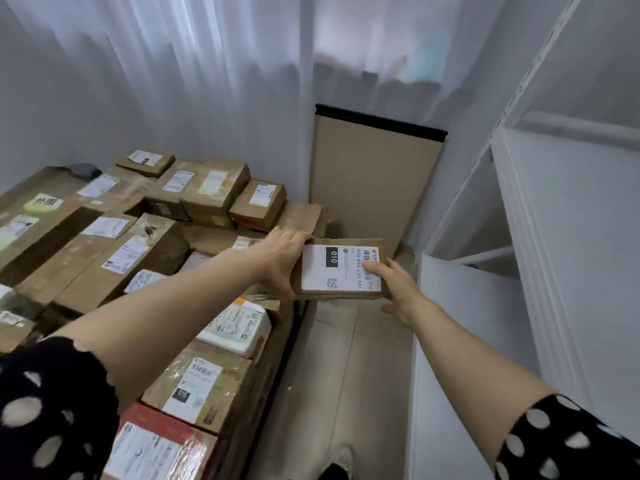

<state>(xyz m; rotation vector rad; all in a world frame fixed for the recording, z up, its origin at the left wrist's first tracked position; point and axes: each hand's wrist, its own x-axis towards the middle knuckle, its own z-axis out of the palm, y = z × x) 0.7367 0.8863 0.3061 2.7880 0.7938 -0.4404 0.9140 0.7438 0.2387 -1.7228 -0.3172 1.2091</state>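
The parcel (pixel 349 242) was up in the air, just off the stack (pixel 138 244), above the floor (pixel 346 358). The left hand (pixel 282 259) wrapped its fingers round one end and the right hand (pixel 398 289) pinched the other. The label (pixel 341 271) read "010" and "010-010 L30-551".

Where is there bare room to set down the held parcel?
Free: the strip of tile floor between the pile of boxes and the white shelving, running up to the tan panel. The shelving's visible boards also look bare. Crowded: the pile, packed box to box. Left hand and right hand grip the parcel.
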